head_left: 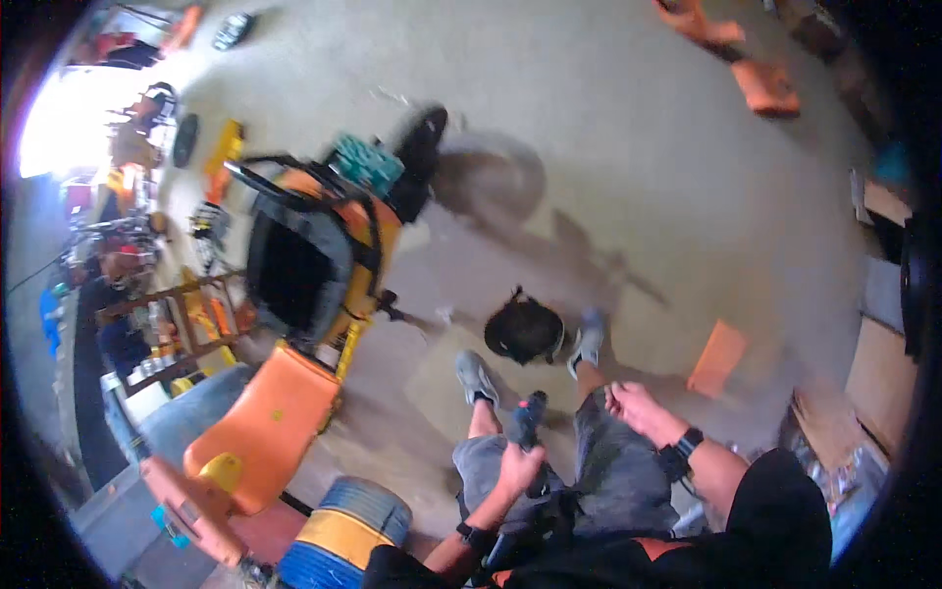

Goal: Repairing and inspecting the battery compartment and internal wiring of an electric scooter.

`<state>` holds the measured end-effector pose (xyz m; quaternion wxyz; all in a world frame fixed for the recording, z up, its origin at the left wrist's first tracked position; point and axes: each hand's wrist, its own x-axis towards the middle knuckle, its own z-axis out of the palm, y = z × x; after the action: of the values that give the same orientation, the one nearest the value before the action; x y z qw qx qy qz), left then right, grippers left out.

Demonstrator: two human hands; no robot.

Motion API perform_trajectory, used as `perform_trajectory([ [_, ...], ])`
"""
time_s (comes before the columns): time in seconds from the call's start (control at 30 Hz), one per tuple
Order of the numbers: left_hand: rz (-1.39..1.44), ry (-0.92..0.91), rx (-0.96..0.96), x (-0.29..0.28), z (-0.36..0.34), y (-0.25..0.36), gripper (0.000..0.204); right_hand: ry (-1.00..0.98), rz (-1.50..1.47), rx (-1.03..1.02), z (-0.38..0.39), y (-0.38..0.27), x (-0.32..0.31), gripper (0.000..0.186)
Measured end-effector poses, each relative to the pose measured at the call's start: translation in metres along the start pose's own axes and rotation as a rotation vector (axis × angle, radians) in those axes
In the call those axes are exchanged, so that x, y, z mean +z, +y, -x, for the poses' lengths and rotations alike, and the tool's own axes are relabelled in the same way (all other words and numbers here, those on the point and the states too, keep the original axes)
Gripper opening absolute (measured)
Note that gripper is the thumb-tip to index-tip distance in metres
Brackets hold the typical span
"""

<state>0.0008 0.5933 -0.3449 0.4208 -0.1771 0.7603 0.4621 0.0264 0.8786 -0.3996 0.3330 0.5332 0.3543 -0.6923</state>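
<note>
- Near the grey shorts, a dark handheld tool is clasped by the left hand;
- the right hand is held half-curled; its contents cannot be told.

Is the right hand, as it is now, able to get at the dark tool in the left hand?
Probably yes: nothing visible blocks the space between the right hand and the dark tool that the left hand holds.

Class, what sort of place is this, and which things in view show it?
Probably a repair workshop: a bulky orange-and-black machine stands at the left, a loose orange piece lies on the floor, and the person's left hand grips a dark, drill-like tool.
</note>
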Motion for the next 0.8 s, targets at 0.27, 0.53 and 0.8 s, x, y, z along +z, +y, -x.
perform_trajectory([
  [0.27,0.013,0.137,0.599,-0.015,0.112,0.296,0.08,-0.534,-0.568,-0.16,0.256,-0.214,0.159,0.04],
  [0.53,-0.118,-0.018,0.786,-0.058,0.082,0.444,0.083,-0.852,-0.448,0.018,0.267,-0.39,0.192,0.024],
  [0.8,0.418,0.006,0.859,-0.137,-0.073,0.525,0.034,-0.622,0.089,-0.103,0.28,-0.536,0.283,0.026],
])
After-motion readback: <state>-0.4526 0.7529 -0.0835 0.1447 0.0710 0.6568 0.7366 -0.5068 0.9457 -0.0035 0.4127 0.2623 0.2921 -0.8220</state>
